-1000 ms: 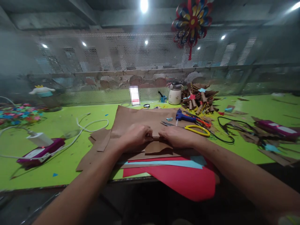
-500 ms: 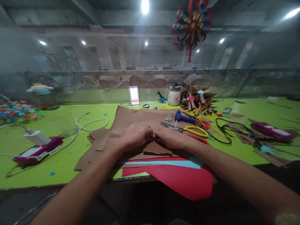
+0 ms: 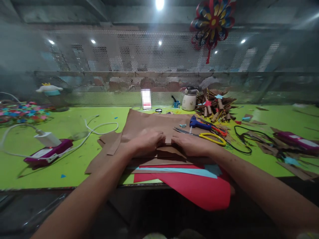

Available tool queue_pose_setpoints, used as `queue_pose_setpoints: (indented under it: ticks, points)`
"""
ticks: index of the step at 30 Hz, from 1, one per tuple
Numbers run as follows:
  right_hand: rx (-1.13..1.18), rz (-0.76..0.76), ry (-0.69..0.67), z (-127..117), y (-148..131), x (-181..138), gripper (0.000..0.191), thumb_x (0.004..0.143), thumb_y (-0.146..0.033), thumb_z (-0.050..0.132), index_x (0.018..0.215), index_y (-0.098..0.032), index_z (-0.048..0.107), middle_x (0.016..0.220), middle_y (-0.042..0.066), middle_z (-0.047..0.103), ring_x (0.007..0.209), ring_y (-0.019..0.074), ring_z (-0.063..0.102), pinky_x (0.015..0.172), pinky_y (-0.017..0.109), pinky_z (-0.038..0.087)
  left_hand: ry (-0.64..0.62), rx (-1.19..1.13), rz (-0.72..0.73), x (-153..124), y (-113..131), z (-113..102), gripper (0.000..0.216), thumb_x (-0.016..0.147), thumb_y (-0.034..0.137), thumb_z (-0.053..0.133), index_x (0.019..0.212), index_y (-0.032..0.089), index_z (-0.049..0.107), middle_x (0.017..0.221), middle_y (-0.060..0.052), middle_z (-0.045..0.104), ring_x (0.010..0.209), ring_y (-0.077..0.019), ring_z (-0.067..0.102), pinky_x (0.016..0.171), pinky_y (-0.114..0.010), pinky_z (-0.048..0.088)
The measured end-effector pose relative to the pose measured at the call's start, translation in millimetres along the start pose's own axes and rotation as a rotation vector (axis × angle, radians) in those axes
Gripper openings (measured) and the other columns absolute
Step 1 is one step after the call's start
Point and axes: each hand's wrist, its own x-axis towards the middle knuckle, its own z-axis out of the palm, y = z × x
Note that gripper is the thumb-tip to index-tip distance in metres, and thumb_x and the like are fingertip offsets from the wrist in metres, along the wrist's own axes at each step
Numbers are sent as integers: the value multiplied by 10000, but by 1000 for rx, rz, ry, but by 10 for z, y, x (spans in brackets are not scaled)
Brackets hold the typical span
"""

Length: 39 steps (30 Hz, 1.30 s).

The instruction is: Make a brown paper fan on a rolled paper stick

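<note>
My left hand [image 3: 151,141] has its fingers curled at the near edge of a sheet of brown paper [image 3: 147,122]. A short gap to the right, my right hand [image 3: 190,144] is closed on the same edge, fingers bent and thumb partly hidden. Between the two hands the paper's edge looks turned up or folded. More brown sheets lie beneath, over red paper [image 3: 204,192] and light blue paper [image 3: 199,172] at the table's front edge. Just beyond my right hand lie yellow-handled scissors [image 3: 211,138] and a blue glue gun [image 3: 200,123].
On the green table [image 3: 74,179], purple power strips [image 3: 48,153] lie left and right with trailing cables. Farther back are a phone [image 3: 146,99], a lidded jug [image 3: 189,100], a pile of brown paper rolls [image 3: 218,104] and colored paper stars [image 3: 22,112]. Mesh panelling [image 3: 109,59] stands behind.
My hands have drawn slightly apart along the paper's edge, so the gap between them is wider. The whole view has shifted a little, with things appearing farther right and higher.
</note>
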Motion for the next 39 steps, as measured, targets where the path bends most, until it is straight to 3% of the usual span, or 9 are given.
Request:
queue_pose_setpoints:
  ticks: [4, 9, 12, 16, 19, 23, 29, 33, 39]
  points:
    - [-37, -18, 13, 4, 23, -6, 206, 797, -107, 522, 991, -150, 580, 1017, 104, 568, 922, 211, 512, 797, 301, 360, 14, 34, 13, 3, 2, 24, 124, 696, 159, 495, 753, 201, 597, 799, -47, 588, 710, -176, 490, 644, -282, 337]
    - [-108, 35, 43, -28, -12, 15, 157, 848, -118, 457, 932, -155, 584, 922, 84, 560, 787, 172, 514, 673, 266, 354, 36, -153, -36, -3, -39, 21, 163, 731, 199, 484, 816, 202, 623, 799, -31, 608, 706, -159, 512, 615, -253, 357]
    - [-156, 54, 112, -31, -65, 46, 205, 854, -93, 425, 979, -155, 575, 914, 72, 546, 702, 143, 489, 617, 252, 341, -27, -412, -8, 19, -106, -18, 233, 772, 240, 469, 934, 189, 628, 837, -14, 627, 717, -137, 528, 631, -227, 381]
    - [-229, 12, 231, -29, -167, 72, 291, 847, -65, 420, 1091, -140, 559, 882, 73, 531, 681, 145, 454, 598, 254, 340, 1, -570, 29, 48, -168, -55, 402, 897, 365, 312, 774, 131, 614, 717, -12, 574, 664, -119, 480, 638, -228, 387]
    - [-235, -24, 319, -12, -191, 82, 290, 883, -92, 394, 1103, -138, 577, 846, 74, 522, 687, 153, 438, 613, 264, 358, -46, -611, 11, 48, -197, -37, 430, 891, 432, 343, 731, 124, 596, 680, -1, 538, 640, -114, 451, 616, -230, 383]
    - [-167, -61, 417, 36, -130, 102, 286, 890, -101, 388, 1063, -152, 610, 843, 80, 519, 738, 166, 448, 662, 281, 395, -67, -766, 32, 39, -219, 29, 344, 861, 433, 437, 878, 142, 619, 796, -11, 580, 722, -127, 486, 675, -241, 394]
    - [204, -73, 525, -14, -76, 91, 231, 859, -144, 467, 1018, -177, 631, 959, 89, 546, 875, 173, 513, 768, 303, 440, -98, -988, -12, 16, -171, 67, 311, 844, 418, 475, 856, 144, 622, 712, -2, 525, 647, -110, 425, 633, -244, 362]
    - [587, 71, 437, -86, -13, 84, 315, 828, -326, 559, 1104, -178, 590, 956, 67, 603, 842, 170, 561, 715, 279, 453, -35, -975, -44, 18, -144, 57, 332, 842, 442, 476, 865, 147, 629, 683, 12, 488, 610, -94, 378, 581, -230, 308]
    - [977, 282, 270, -33, 68, 121, 476, 823, -563, 455, 669, -130, 579, 585, -9, 486, 548, 102, 437, 528, 235, 343, -1, -870, -44, 49, -135, 32, 341, 818, 460, 503, 801, 142, 625, 655, 20, 460, 606, -93, 353, 547, -229, 269]
